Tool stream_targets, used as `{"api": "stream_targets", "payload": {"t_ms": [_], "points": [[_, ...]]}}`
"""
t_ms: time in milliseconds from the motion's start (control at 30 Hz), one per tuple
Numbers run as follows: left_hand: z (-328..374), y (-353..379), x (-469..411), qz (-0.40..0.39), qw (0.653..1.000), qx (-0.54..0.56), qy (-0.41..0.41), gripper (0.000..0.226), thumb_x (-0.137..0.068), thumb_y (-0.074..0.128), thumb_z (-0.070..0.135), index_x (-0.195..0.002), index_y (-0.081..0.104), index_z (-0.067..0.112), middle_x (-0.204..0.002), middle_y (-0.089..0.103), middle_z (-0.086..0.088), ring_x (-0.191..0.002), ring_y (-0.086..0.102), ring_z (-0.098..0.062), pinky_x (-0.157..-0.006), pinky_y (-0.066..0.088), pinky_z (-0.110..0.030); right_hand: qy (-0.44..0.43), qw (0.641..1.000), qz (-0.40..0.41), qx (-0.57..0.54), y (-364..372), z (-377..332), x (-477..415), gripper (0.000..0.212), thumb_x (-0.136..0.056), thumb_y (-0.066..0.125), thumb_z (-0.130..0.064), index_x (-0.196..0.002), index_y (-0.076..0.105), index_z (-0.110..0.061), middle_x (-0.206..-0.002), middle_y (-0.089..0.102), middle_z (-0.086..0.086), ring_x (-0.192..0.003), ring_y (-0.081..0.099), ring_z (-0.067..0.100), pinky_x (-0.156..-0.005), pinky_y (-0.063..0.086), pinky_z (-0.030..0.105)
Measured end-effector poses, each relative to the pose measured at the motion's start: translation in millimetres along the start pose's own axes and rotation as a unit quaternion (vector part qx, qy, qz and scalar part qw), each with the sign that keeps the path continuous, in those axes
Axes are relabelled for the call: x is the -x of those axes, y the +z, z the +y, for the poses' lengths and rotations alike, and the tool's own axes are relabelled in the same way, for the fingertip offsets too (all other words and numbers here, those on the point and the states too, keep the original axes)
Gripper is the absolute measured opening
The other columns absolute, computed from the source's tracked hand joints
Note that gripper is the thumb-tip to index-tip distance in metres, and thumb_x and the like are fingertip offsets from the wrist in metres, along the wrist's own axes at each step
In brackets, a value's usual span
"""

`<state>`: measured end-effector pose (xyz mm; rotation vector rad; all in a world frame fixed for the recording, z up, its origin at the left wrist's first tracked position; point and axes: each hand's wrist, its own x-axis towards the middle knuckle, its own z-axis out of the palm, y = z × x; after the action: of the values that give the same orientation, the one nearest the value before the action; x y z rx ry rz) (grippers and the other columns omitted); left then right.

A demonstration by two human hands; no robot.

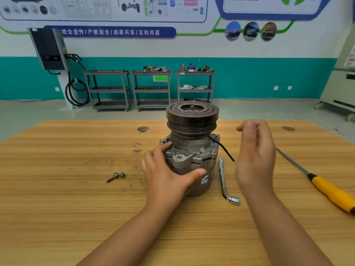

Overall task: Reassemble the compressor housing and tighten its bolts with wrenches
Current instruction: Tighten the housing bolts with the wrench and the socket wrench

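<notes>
upright, grimy grey compressor [189, 160], dark pulley topmost

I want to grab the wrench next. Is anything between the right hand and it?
Nothing visible. The right hand hovers empty above the table, and the wrench lies flat just to its left, beside the compressor. The black wire ends above the wrench but does not cover it.
</notes>
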<state>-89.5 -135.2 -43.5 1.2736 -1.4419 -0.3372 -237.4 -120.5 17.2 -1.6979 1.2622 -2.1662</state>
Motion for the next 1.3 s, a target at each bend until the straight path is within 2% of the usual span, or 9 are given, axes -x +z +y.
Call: {"api": "stream_targets", "payload": {"t_ms": [100, 233, 467, 600, 700, 833, 967, 1067, 1300], "points": [[0, -1, 0, -0.001, 1.0, 0.001, -0.009, 0.09, -0.041, 0.073, 0.067, -0.118, 0.03, 0.049, -0.119, 0.032, 0.015, -0.105, 0.017, 0.009, -0.095, 0.024, -0.026, 0.165, 0.985, -0.025, 0.035, -7, 34, -7, 0.031, -0.1, 0.03, -0.039, -0.093, 0.059, -0.027, -0.078, 0.047, -0.017, -0.077, 0.047, -0.006, -0.077, 0.038, 0.024], [0, 0, 0, 0.003, 1.0, -0.008, -0.004, 0.09, -0.041, 0.071, 0.07, -0.118, 0.03, 0.048, -0.119, 0.032, 0.015, -0.105, 0.017, 0.009, -0.094, 0.022, -0.024, 0.216, 0.972, -0.09, -0.001, 4, 54, 10, 0.038, -0.103, 0.03, -0.032, -0.109, 0.065, -0.018, -0.078, 0.051, -0.016, -0.08, 0.05, 0.003, -0.078, 0.041, 0.028], [-8, -9, 1, 0.014, 0.998, -0.033, 0.044, 0.094, -0.051, 0.062, 0.082, -0.13, 0.032, 0.04, -0.121, 0.038, 0.007, -0.111, 0.022, -0.002, -0.098, 0.027, -0.031, 0.143, 0.975, -0.163, -0.039, 14, 54, 23, 0.029, -0.091, 0.031, -0.039, -0.111, 0.052, -0.044, -0.109, 0.056, -0.031, -0.103, 0.05, -0.022, -0.085, 0.036, 0.0], [-16, -20, -5, 0.004, 0.997, 0.011, 0.075, 0.079, -0.058, 0.062, 0.067, -0.122, 0.016, 0.061, -0.116, 0.038, 0.024, -0.119, 0.032, -0.012, -0.095, 0.025, -0.024, 0.145, 0.974, -0.164, -0.054, 9, 59, 23, 0.03, -0.095, 0.032, -0.038, -0.113, 0.055, -0.04, -0.109, 0.06, -0.024, -0.105, 0.054, -0.012, -0.087, 0.039, 0.006], [-26, -36, -14, -0.005, 0.994, 0.044, 0.097, 0.08, -0.059, 0.064, 0.069, -0.126, 0.025, 0.05, -0.114, 0.045, 0.022, -0.117, 0.041, -0.015, -0.096, 0.025, -0.017, 0.165, 0.972, -0.16, -0.041, 6, 61, 25, 0.033, -0.103, 0.034, -0.027, -0.128, 0.056, -0.023, -0.094, 0.057, -0.019, -0.099, 0.054, 0.004, -0.087, 0.04, 0.016], [-43, -63, -33, -0.004, 0.998, -0.056, 0.037, 0.074, -0.058, 0.07, 0.069, -0.121, 0.042, 0.04, -0.11, 0.056, 0.011, -0.106, 0.045, -0.007, -0.088, 0.035, -0.021, 0.172, 0.972, -0.156, -0.038, 3, 60, 26, 0.033, -0.103, 0.034, -0.026, -0.127, 0.056, -0.021, -0.084, 0.052, -0.019, -0.089, 0.05, 0.003, -0.083, 0.039, 0.021], [-74, -91, -47, 0.091, 0.955, -0.259, -0.107, 0.033, -0.083, 0.071, 0.033, -0.112, 0.063, 0.02, -0.11, 0.067, -0.002, -0.107, 0.054, -0.028, -0.09, 0.04, -0.041, 0.166, 0.971, -0.17, -0.022, 1, 59, 26, 0.051, -0.091, 0.033, -0.042, -0.132, 0.054, -0.019, -0.083, 0.048, -0.02, -0.095, 0.048, 0.009, -0.082, 0.038, 0.02], [-86, -96, -44, 0.0, 0.921, -0.323, -0.219, 0.033, -0.084, 0.07, 0.034, -0.114, 0.065, 0.021, -0.118, 0.065, -0.006, -0.113, 0.055, -0.032, -0.089, 0.044, -0.037, 0.172, 0.97, -0.169, -0.022, 1, 61, 26, 0.039, -0.101, 0.036, -0.032, -0.132, 0.054, -0.018, -0.083, 0.048, -0.02, -0.095, 0.047, 0.01, -0.086, 0.037, 0.025], [-84, -85, -41, -0.027, 0.927, -0.319, -0.196, 0.021, -0.084, 0.07, 0.019, -0.104, 0.067, 0.011, -0.106, 0.067, -0.014, -0.102, 0.059, -0.032, -0.077, 0.043, -0.032, 0.176, 0.972, -0.151, -0.027, 1, 60, 26, 0.033, -0.104, 0.028, -0.028, -0.12, 0.056, -0.028, -0.08, 0.054, -0.019, -0.076, 0.05, -0.005, -0.067, 0.04, 0.008]]}}
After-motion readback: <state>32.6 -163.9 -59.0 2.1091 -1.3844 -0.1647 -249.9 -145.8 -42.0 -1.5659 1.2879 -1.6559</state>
